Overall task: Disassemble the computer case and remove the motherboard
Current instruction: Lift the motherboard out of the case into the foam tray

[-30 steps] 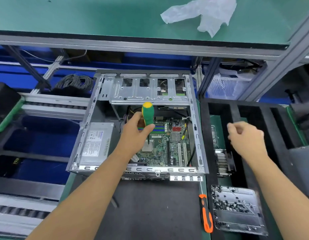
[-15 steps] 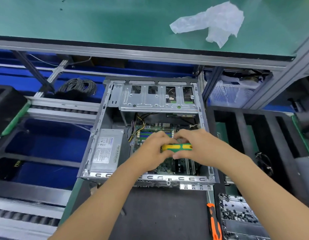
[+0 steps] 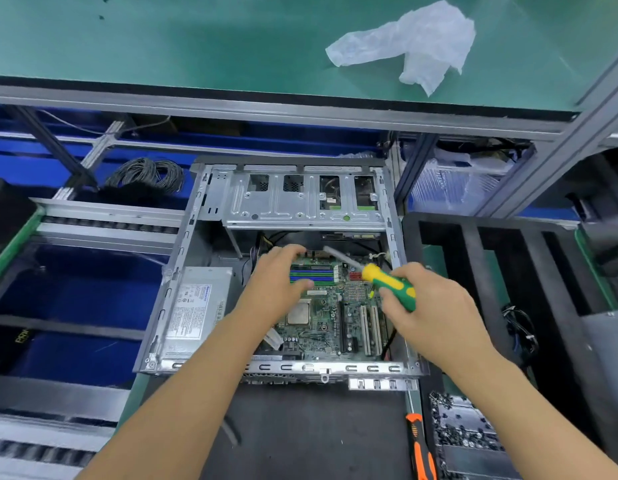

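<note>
Lying open on the dark mat of the desk (image 3: 300,438), the computer case (image 3: 182,271) is the landmark for everything here. The motherboard (image 3: 328,323) sits flat inside it, in the right part of the case floor, with blue and green memory slots toward its far end and white expansion slots along its right side. A grey power supply (image 3: 196,306) fills the left part of the case, and a metal drive cage (image 3: 300,202) spans its far end.

The right hand (image 3: 435,313) is over the right side of the case, its fingers curled round the handle of a green and yellow screwdriver (image 3: 390,284); the blurred shaft points away toward the far end of the motherboard. Whether the tip touches anything cannot be told. The left hand (image 3: 279,282) reaches into the middle of the case with fingers nearly straight, fingertips at the far edge of the motherboard beside the memory slots, gripping nothing that shows.

Just outside the case's near right corner lie an orange-handled tool (image 3: 420,448) and, further right, a tray of screws (image 3: 467,434). Beyond the case's far left corner sits a coil of cable (image 3: 144,174). On the green shelf (image 3: 162,36) above the case rests a crumpled plastic bag (image 3: 415,43).
</note>
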`<state>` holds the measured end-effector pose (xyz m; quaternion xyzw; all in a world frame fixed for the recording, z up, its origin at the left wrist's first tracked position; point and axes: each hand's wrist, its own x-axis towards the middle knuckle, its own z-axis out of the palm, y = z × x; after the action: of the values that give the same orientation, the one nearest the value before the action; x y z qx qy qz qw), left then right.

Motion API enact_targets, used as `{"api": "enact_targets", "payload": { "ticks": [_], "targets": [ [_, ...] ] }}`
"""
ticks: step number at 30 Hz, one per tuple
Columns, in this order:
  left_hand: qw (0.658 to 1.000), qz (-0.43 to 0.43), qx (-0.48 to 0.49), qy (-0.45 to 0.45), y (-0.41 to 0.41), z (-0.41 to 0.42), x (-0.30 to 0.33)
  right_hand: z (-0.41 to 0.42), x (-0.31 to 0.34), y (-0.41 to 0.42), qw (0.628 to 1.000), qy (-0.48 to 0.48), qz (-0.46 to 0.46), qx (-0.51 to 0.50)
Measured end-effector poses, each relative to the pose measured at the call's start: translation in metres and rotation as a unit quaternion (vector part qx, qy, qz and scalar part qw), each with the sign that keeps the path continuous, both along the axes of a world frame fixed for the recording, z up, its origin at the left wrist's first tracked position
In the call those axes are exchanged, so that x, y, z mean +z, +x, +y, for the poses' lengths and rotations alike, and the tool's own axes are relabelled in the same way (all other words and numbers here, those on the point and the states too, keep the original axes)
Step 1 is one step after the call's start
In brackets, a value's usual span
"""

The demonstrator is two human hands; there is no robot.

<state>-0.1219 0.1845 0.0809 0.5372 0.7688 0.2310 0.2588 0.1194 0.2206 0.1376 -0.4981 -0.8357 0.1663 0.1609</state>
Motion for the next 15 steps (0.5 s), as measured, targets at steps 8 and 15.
{"api": "enact_targets", "payload": {
  "ticks": [8, 15],
  "targets": [
    [0.984, 0.127, 0.015, -0.122, -0.005, 0.037, -0.02, 0.009, -0.011, 0.006, 0.942, -0.102, 0.263, -0.18],
    [0.987, 0.082, 0.056, -0.123, -0.011, 0.025, -0.03, 0.005, -0.072, 0.046, 0.86, -0.262, 0.268, -0.345]
  ]
}}
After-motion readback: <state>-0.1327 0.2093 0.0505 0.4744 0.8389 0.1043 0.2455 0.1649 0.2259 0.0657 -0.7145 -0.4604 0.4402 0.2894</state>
